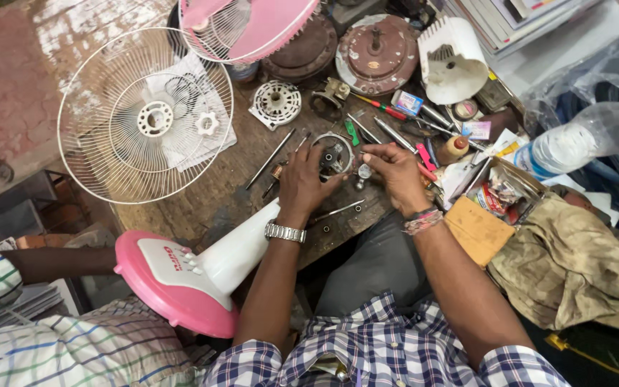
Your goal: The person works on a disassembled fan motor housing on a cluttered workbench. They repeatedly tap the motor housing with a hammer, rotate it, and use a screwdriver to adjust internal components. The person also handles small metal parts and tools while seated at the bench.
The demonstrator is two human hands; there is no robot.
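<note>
My left hand (302, 183), with a metal wristwatch on the wrist, grips a small round fan motor (335, 153) on the worn wooden workbench (202, 201). My right hand (395, 172), wearing thread bands at the wrist, pinches a thin tool or small part against the motor's right side; what it is stays unclear. A white fan stand with a pink round base (180, 276) leans on the bench edge below my left arm.
A white wire fan guard (145, 115) lies at left, a pink fan guard (245, 25) behind it. Old motor housings (375, 54), screwdrivers (381, 109), a white cover (453, 61), a plastic bottle (582, 136) and a box of parts (499, 190) crowd the right. Another person's arm (59, 261) rests at lower left.
</note>
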